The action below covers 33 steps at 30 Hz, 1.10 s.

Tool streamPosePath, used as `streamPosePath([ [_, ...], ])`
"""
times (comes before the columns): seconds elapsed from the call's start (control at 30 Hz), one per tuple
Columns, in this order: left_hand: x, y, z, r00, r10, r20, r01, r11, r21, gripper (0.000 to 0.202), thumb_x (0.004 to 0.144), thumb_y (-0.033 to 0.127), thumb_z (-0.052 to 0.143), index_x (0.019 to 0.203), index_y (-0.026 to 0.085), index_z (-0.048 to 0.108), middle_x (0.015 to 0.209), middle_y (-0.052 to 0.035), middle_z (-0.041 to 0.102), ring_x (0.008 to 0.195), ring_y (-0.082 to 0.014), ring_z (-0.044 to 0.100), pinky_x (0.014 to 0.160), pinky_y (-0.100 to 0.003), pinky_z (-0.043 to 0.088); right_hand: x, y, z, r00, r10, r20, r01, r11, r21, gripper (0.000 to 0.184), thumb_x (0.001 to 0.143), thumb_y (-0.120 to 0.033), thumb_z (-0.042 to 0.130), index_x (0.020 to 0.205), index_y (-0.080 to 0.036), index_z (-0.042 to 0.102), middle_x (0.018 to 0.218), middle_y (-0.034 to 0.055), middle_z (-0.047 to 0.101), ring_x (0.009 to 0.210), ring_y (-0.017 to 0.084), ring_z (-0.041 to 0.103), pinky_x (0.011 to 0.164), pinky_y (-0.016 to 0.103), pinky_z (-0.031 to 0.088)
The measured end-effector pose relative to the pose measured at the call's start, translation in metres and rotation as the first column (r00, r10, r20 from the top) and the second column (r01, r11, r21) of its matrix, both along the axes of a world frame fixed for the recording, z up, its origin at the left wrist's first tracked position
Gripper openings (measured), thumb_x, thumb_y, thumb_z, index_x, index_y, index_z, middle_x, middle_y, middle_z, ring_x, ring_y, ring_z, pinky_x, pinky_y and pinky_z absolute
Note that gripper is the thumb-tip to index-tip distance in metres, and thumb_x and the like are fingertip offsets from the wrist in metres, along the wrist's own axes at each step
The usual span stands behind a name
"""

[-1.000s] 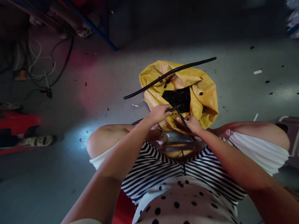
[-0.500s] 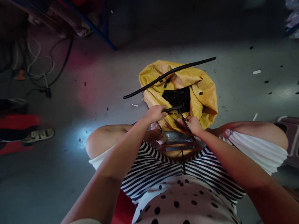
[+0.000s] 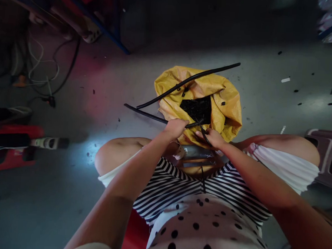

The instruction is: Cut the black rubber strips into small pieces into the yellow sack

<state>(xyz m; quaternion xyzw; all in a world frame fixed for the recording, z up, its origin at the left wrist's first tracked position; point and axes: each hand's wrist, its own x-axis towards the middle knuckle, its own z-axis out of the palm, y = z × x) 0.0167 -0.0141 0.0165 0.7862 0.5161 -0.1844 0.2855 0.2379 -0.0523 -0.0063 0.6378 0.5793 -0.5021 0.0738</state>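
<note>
Fingers (image 3: 183,122) of the left hand (image 3: 175,128) close around a black tube (image 3: 147,114) at the near edge of a yellow bag (image 3: 231,115), while those of the right hand (image 3: 214,137) wrap the handles of dark scissors (image 3: 206,139), their exact grip partly hidden. Scissor blades meet the tube's end above the bag's near side; how far apart they stand cannot be told. Inside the bag's open mouth lie short black pieces (image 3: 196,109), with a few loose bits (image 3: 223,103) on its crumpled folds. Across the bag's far side rests a second tube (image 3: 191,78), both ends jutting past it. The left forearm (image 3: 137,175) and right forearm (image 3: 252,168) reach forward inside bent knees (image 3: 107,155), slanting inward toward the bag.
</note>
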Motion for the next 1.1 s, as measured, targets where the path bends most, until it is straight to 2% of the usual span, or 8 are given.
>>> streamPosePath([
  [0.13, 0.001, -0.002, -0.003, 1.000, 0.009, -0.020, -0.010, 1.000, -0.004, 0.023, 0.087, 0.024, 0.051, 0.106, 0.023, 0.063, 0.107, -0.0102, 0.069, 0.100, -0.0273, 0.064, 0.078, -0.032, 0.045, -0.003, -0.001, 0.000, 0.996, 0.031, 0.081, -0.036, 0.997, 0.069, 0.061, 0.078, -0.077, 0.046, 0.070, -0.019, 0.061, 0.069, 0.0085, 0.063, 0.065, 0.019, 0.057, 0.053, 0.027, 0.031],
  [0.27, -0.004, 0.000, -0.005, 0.998, 0.055, -0.030, -0.055, 0.998, -0.018, 0.022, 0.087, 0.031, 0.053, 0.106, 0.024, 0.064, 0.105, -0.0084, 0.070, 0.099, -0.0259, 0.065, 0.076, -0.030, 0.046, -0.002, -0.002, -0.002, 0.995, -0.056, 0.079, 0.047, 0.992, 0.116, 0.059, 0.076, -0.078, 0.048, 0.068, -0.020, 0.058, 0.062, 0.0040, 0.057, 0.060, 0.017, 0.054, 0.052, 0.026, 0.029],
  [0.4, -0.011, 0.008, -0.002, 0.986, 0.164, -0.018, -0.164, 0.986, -0.016, 0.025, 0.089, 0.034, 0.052, 0.109, 0.023, 0.063, 0.109, -0.0087, 0.069, 0.102, -0.0252, 0.063, 0.079, -0.030, 0.046, 0.001, -0.002, -0.002, 0.991, -0.123, -0.061, 0.124, 0.992, 0.015, 0.059, 0.079, -0.076, 0.046, 0.082, -0.019, 0.060, 0.076, 0.0038, 0.062, 0.070, 0.018, 0.057, 0.060, 0.026, 0.037],
  [0.5, -0.013, 0.014, 0.002, 0.975, 0.222, 0.019, -0.222, 0.975, -0.011, 0.028, 0.091, 0.034, 0.051, 0.113, 0.022, 0.062, 0.112, -0.0087, 0.069, 0.105, -0.0243, 0.063, 0.082, -0.029, 0.046, 0.000, -0.004, 0.001, 0.980, -0.121, -0.158, 0.108, 0.990, -0.089, 0.060, 0.082, -0.076, 0.044, 0.095, -0.019, 0.059, 0.090, 0.0054, 0.065, 0.080, 0.020, 0.059, 0.070, 0.028, 0.042],
  [0.6, -0.011, 0.014, 0.006, 0.977, 0.206, 0.062, -0.204, 0.979, -0.022, 0.026, 0.091, 0.034, 0.050, 0.109, 0.021, 0.064, 0.107, -0.0080, 0.070, 0.102, -0.0230, 0.063, 0.082, -0.029, 0.046, -0.003, -0.006, 0.004, 0.979, -0.096, -0.182, 0.074, 0.989, -0.125, 0.059, 0.080, -0.075, 0.047, 0.096, -0.019, 0.058, 0.090, 0.0051, 0.064, 0.080, 0.021, 0.059, 0.072, 0.030, 0.042],
  [0.77, -0.001, 0.010, 0.010, 0.987, 0.142, 0.069, -0.140, 0.989, -0.039, 0.027, 0.091, 0.035, 0.051, 0.109, 0.021, 0.065, 0.105, -0.0078, 0.070, 0.099, -0.0226, 0.064, 0.080, -0.028, 0.046, -0.005, -0.004, 0.007, 0.979, -0.102, -0.177, 0.083, 0.990, -0.111, 0.057, 0.081, -0.075, 0.046, 0.094, -0.020, 0.056, 0.088, 0.0050, 0.064, 0.077, 0.020, 0.058, 0.070, 0.030, 0.043],
  [0.97, 0.008, 0.007, 0.012, 0.996, 0.088, 0.019, -0.087, 0.996, -0.033, 0.027, 0.091, 0.035, 0.051, 0.111, 0.023, 0.065, 0.106, -0.0072, 0.070, 0.099, -0.0234, 0.064, 0.079, -0.029, 0.046, -0.006, -0.002, 0.002, 0.988, -0.083, -0.133, 0.076, 0.995, -0.058, 0.058, 0.080, -0.076, 0.046, 0.081, -0.019, 0.056, 0.079, 0.0046, 0.063, 0.070, 0.018, 0.056, 0.062, 0.026, 0.038],
  [1.1, 0.005, 0.007, 0.008, 0.992, 0.113, 0.049, -0.111, 0.993, -0.038, 0.028, 0.090, 0.034, 0.053, 0.113, 0.024, 0.065, 0.109, -0.0065, 0.070, 0.102, -0.0229, 0.064, 0.083, -0.029, 0.046, -0.007, -0.003, -0.003, 0.989, -0.079, -0.124, 0.083, 0.996, 0.034, 0.058, 0.079, -0.075, 0.047, 0.065, -0.019, 0.052, 0.062, 0.0012, 0.054, 0.059, 0.015, 0.049, 0.055, 0.026, 0.033],
])
